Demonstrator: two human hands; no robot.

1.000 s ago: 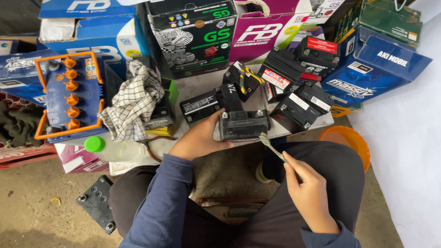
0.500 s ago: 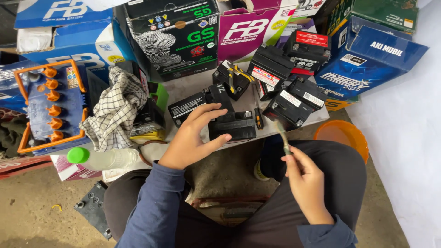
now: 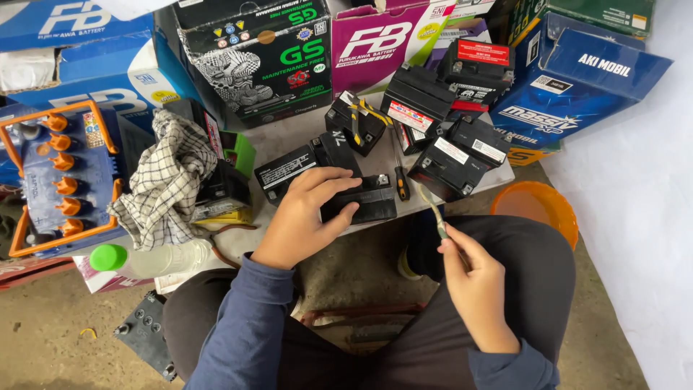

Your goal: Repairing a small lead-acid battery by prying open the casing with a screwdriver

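Small black boxy battery (image 3: 361,200) sits at the near edge of the pale worktop (image 3: 289,141), right in front of the person's knees. Left hand (image 3: 303,217) is laid flat over its top, palm down, fingers curled over the far edge and thumb hooked round the near side, so it's a proper clamp on it. Right hand (image 3: 473,285) hovers above the right thigh, wrist bent back, thumb and fingers pinching the lower end of a thin pale brush-like tool (image 3: 433,209) that angles up toward the bench.

Counting outward: one green-capped clear plastic bottle (image 3: 148,258) lying on its side, one black-and-white checked rag (image 3: 167,180), one orange round bowl (image 3: 535,208), one black-and-yellow screwdriver (image 3: 401,180). I count about six more black batteries (image 3: 455,165) clustered behind the held one. Further left, one blue battery with six orange caps (image 3: 61,177). At the back, a wall of cardboard battery boxes (image 3: 253,58), hard to count exactly.
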